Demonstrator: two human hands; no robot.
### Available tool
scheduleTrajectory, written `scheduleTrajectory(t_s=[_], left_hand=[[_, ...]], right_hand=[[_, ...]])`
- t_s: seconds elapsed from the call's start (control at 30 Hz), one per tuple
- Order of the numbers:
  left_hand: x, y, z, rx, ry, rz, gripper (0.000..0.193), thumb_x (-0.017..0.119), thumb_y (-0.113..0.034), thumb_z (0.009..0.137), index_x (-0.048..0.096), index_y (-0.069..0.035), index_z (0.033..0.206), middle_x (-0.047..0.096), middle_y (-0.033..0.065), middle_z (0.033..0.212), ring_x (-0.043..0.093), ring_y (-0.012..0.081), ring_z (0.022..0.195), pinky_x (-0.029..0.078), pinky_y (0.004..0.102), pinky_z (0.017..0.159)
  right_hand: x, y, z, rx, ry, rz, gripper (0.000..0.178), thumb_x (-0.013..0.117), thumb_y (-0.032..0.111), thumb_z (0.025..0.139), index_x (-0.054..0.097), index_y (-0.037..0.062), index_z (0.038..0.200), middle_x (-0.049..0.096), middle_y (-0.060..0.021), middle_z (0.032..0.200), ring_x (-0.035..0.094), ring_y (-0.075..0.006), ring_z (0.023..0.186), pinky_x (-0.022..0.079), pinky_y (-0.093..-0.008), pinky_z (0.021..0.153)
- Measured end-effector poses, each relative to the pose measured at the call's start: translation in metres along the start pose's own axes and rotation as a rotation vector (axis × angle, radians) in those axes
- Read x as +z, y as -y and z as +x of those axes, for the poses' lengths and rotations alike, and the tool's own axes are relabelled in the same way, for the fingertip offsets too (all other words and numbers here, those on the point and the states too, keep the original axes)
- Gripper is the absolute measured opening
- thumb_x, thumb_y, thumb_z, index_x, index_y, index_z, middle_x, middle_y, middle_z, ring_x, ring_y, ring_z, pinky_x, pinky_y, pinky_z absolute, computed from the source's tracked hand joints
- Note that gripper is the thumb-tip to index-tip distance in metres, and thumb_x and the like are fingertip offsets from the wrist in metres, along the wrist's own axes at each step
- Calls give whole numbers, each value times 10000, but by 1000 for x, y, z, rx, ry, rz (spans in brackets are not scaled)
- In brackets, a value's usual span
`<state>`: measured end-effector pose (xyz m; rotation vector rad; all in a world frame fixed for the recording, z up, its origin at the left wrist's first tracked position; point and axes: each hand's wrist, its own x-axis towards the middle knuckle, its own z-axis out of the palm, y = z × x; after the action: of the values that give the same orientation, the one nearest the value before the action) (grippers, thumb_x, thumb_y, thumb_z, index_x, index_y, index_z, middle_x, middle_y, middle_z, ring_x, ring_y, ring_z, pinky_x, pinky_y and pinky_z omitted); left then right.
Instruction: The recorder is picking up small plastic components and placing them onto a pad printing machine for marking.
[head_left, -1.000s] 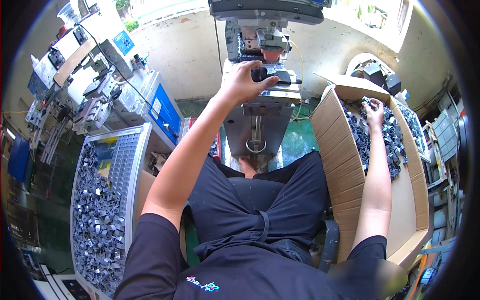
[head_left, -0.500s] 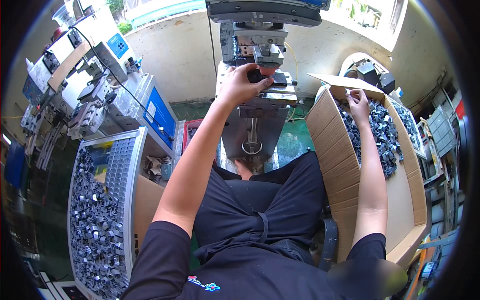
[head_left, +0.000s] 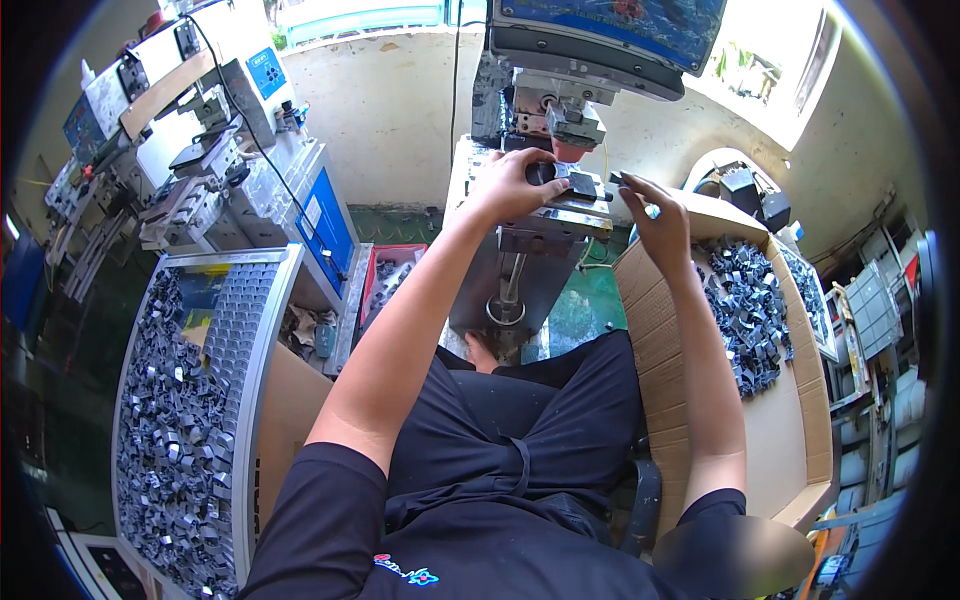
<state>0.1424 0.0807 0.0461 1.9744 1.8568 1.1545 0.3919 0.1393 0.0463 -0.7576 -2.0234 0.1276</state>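
Note:
A printing machine (head_left: pixel 535 112) stands in front of me, a reddish pad (head_left: pixel 568 153) hanging above its dark fixture block (head_left: pixel 577 187). My left hand (head_left: pixel 515 190) rests at the left of this block, thumb and fingers curled round a dark piece (head_left: pixel 540 173) whose shape is mostly hidden. Just right of the fixture, my right hand (head_left: pixel 657 222) is closed in a pinch on a small dark plastic part (head_left: pixel 615 179). A pale bluish spot shows among its fingers, too small to name.
At right, a cardboard box (head_left: pixel 668 350) holds a heap of small grey parts (head_left: pixel 745 315). A metal-framed tray (head_left: pixel 262 370) full of similar parts lies at left. Beyond it stand a second machine (head_left: pixel 210 190) and a red bin (head_left: pixel 372 268).
My right hand has moved from the box up and left to beside the fixture, with a small part. The pad has risen off the fixture. My left hand stays there; the whole view has shifted.

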Motion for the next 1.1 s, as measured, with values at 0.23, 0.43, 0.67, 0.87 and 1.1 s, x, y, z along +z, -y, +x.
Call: scheduleTrajectory(t_s=[0.23,0.43,0.67,0.87,1.1], left_hand=[[8,19,7,-6,-100,-139,563,711,-447,857,568,-57,1237,649,171,1198,632,302,1093,467,382,969],[9,6,6,-76,-133,-361,525,624,-393,932,505,11,1245,652,209,1139,653,316,1038,492,393,921],[-2,9,-3,-62,-349,-397,510,665,-387,913,588,61,1144,689,169,999,667,248,956,512,344,847],[-23,13,-47,74,-559,-657,405,692,-294,902,635,59,1092,688,99,963,635,155,888,509,296,788],[-143,166,-206,-191,-747,-249,323,647,-211,898,655,-1,1143,692,90,989,641,152,879,513,273,787]], right_hand=[[43,43,10,65,-29,99,226,686,164,882,735,87,1088,714,-142,1050,701,-291,953,524,-338,837],[58,45,22,92,16,-35,227,678,221,872,748,117,1062,713,-122,1047,690,-314,932,528,-377,824],[66,69,25,80,148,-197,274,624,309,919,725,103,1068,695,-146,1087,650,-348,1008,507,-410,859],[66,-8,55,103,423,197,413,440,396,1027,626,64,1189,669,-115,1119,605,-242,1094,464,-385,910],[-4,-96,48,404,295,280,463,403,417,1038,627,70,1247,659,-87,1223,580,-234,1172,458,-401,940]])
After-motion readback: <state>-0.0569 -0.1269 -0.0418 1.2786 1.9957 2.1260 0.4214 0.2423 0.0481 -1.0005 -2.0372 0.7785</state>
